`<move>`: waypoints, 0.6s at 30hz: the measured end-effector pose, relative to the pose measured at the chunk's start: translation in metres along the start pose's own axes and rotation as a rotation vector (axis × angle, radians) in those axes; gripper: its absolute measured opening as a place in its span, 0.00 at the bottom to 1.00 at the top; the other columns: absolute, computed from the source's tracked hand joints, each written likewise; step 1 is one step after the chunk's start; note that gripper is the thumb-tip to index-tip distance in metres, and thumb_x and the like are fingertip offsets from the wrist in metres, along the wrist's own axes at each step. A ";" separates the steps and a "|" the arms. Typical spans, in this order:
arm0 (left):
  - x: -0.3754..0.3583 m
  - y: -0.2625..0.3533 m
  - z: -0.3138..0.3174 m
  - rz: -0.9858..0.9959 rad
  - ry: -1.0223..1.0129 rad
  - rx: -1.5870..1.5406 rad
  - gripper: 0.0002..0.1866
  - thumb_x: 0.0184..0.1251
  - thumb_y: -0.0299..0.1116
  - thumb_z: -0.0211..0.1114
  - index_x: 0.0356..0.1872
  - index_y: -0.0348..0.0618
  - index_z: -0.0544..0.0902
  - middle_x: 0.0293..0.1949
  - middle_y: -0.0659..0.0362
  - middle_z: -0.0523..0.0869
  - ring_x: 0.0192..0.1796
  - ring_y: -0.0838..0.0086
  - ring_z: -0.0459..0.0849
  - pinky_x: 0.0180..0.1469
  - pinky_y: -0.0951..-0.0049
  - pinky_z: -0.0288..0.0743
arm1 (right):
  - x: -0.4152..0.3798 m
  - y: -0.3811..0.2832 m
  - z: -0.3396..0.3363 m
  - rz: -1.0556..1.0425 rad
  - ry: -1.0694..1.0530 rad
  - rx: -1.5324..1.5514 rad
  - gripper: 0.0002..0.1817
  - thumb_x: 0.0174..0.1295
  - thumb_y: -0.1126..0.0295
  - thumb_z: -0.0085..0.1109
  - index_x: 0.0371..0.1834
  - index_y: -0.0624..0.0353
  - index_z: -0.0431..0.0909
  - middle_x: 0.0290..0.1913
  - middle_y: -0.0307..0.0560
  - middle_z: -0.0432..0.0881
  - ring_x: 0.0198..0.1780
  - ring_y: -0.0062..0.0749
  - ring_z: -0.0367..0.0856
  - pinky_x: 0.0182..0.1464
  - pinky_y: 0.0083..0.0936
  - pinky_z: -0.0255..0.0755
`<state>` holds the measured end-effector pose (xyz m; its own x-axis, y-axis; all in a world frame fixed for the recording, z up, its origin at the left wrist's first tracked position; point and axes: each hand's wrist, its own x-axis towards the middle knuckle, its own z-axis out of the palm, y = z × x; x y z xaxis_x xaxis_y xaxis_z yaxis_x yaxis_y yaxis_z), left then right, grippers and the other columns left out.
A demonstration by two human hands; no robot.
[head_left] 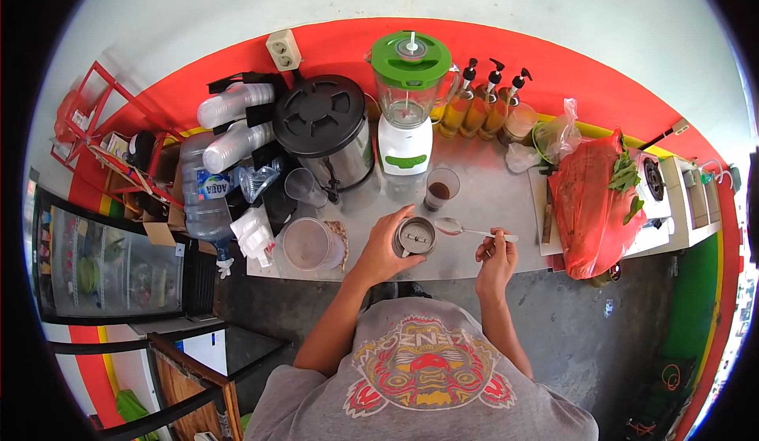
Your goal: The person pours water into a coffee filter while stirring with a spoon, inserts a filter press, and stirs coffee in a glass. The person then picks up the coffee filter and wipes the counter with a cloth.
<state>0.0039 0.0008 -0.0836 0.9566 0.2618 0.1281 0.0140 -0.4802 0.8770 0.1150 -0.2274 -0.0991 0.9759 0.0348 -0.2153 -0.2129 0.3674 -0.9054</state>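
My left hand (387,247) curls around a round metal container (416,237), its thumb and fingers on opposite sides. The container's grey top, with small dark marks in the middle, faces up. My right hand (496,257) is closed on the handle of a metal spoon (468,230). The spoon's bowl points left, close beside the container. Just beyond both hands stands a clear plastic cup (443,186) with dark brown liquid at its bottom.
Behind the cup stands a green-lidded blender (406,121). Several pump bottles (478,109) line the wall. At left are a black-lidded steel dispenser (324,136), an empty clear cup (305,188) and a plastic tub (310,245). A red plastic bag (585,208) lies at right.
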 end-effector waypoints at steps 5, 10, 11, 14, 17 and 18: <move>-0.001 0.000 0.003 -0.032 -0.009 0.015 0.53 0.50 0.34 0.87 0.80 0.46 0.71 0.71 0.51 0.81 0.75 0.55 0.77 0.79 0.54 0.66 | 0.001 0.001 -0.001 0.001 0.000 -0.002 0.12 0.84 0.61 0.56 0.47 0.57 0.81 0.31 0.38 0.77 0.25 0.22 0.74 0.28 0.22 0.66; -0.003 -0.001 0.005 0.004 0.078 -0.029 0.48 0.54 0.37 0.84 0.79 0.47 0.72 0.74 0.52 0.80 0.74 0.54 0.77 0.78 0.54 0.63 | 0.001 0.000 -0.001 -0.001 -0.008 -0.002 0.12 0.84 0.61 0.55 0.48 0.57 0.81 0.30 0.38 0.77 0.24 0.22 0.73 0.28 0.22 0.65; -0.005 -0.001 0.004 0.005 0.078 -0.031 0.48 0.54 0.37 0.84 0.79 0.47 0.72 0.74 0.52 0.80 0.74 0.54 0.77 0.78 0.54 0.63 | 0.001 0.000 -0.001 -0.002 -0.008 -0.003 0.12 0.84 0.61 0.55 0.48 0.57 0.81 0.30 0.38 0.77 0.24 0.22 0.73 0.28 0.22 0.65; -0.009 0.000 -0.005 0.007 0.115 -0.028 0.46 0.54 0.35 0.84 0.77 0.45 0.74 0.72 0.51 0.81 0.74 0.57 0.79 0.76 0.56 0.67 | -0.001 -0.003 0.001 -0.072 -0.071 -0.051 0.12 0.85 0.62 0.54 0.48 0.58 0.81 0.31 0.39 0.79 0.25 0.22 0.74 0.28 0.22 0.67; -0.016 0.010 -0.020 -0.058 0.176 -0.208 0.45 0.53 0.32 0.84 0.76 0.41 0.76 0.69 0.52 0.84 0.71 0.63 0.82 0.75 0.60 0.71 | -0.013 -0.010 0.007 -0.174 -0.216 -0.202 0.11 0.84 0.66 0.56 0.49 0.62 0.82 0.32 0.41 0.81 0.29 0.20 0.78 0.31 0.22 0.71; -0.019 0.013 -0.025 -0.065 0.185 -0.162 0.45 0.53 0.31 0.84 0.76 0.40 0.75 0.69 0.52 0.84 0.71 0.64 0.82 0.74 0.61 0.71 | -0.015 -0.009 0.010 -0.179 -0.287 -0.281 0.10 0.83 0.67 0.57 0.49 0.64 0.82 0.33 0.41 0.82 0.30 0.21 0.79 0.33 0.21 0.73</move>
<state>-0.0216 0.0104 -0.0627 0.8853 0.4439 0.1384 0.0130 -0.3211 0.9470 0.1032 -0.2217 -0.0840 0.9637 0.2653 0.0288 -0.0048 0.1253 -0.9921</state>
